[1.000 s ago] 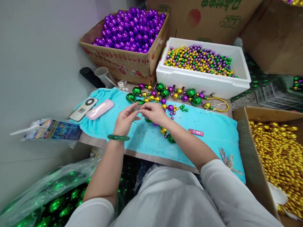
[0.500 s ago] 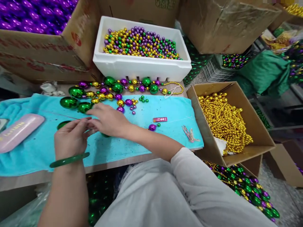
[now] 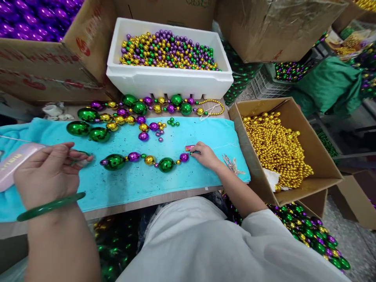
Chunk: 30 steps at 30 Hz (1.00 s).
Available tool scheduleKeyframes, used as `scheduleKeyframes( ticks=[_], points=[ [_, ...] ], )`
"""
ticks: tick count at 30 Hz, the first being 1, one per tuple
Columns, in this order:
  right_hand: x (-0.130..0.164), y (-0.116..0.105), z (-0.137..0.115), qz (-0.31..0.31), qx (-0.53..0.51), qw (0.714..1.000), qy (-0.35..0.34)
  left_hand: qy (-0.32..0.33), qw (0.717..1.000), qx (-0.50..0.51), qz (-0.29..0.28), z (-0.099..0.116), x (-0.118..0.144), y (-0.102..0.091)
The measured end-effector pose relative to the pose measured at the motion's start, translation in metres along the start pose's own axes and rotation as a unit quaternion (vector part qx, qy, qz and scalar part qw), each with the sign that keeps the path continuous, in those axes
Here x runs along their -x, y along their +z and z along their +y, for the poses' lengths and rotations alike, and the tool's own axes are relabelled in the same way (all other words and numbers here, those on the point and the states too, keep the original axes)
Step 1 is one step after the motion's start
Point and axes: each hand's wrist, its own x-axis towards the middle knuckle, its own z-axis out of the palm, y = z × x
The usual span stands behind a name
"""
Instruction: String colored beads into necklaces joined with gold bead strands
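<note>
A wooden bench (image 3: 152, 203) is seen, most of its top covered by a turquoise towel (image 3: 132, 184). It is hemmed in by boxes: a carton of purple balls (image 3: 35, 23) at the far left corner, a white foam box (image 3: 167, 80) of mixed gold, green and purple beads behind the far edge, and an open carton of gold beads (image 3: 276, 145) off the right edge. More strung beads are heaped on the floor (image 3: 311, 235) at the lower right.

A bead string (image 3: 143, 160) is laid out across the middle of the towel, roughly parallel to the near edge. On it two large green balls, two purple beads and one gold bead can be counted, with tiny beads between them. The left hand (image 3: 48, 172), with a green bangle (image 3: 49, 205) on its wrist, is closed in a narrow pinch grip on the thread near the string's left end. The right hand (image 3: 205, 154) pinches the string's right end, just beside a small red label (image 3: 189, 148).

A finished necklace (image 3: 141, 111) lies along the far edge of the towel, with three large green balls at its left. A pink case (image 3: 14, 164) rests at the left edge, partly hidden by the left hand.
</note>
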Motion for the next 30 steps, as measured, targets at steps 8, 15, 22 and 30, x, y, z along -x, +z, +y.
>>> scheduleKeyframes(
  ticks=[8,15,22,30],
  points=[
    [0.014,-0.031,0.024,0.066,-0.171,0.972,0.149,0.02,0.999,-0.014,0.024,-0.012,-0.011,-0.011],
    [0.029,-0.039,0.022,0.295,0.047,0.948,0.106,-0.012,0.999,-0.036,0.035,-0.018,-0.01,-0.016],
    [0.029,-0.021,0.01,-0.021,0.158,0.987,0.03,0.005,0.999,-0.035,0.041,-0.014,-0.011,-0.017],
    [0.025,-0.042,0.021,0.035,0.007,0.998,0.058,0.033,0.996,-0.06,0.049,-0.001,-0.016,-0.026]
  ],
)
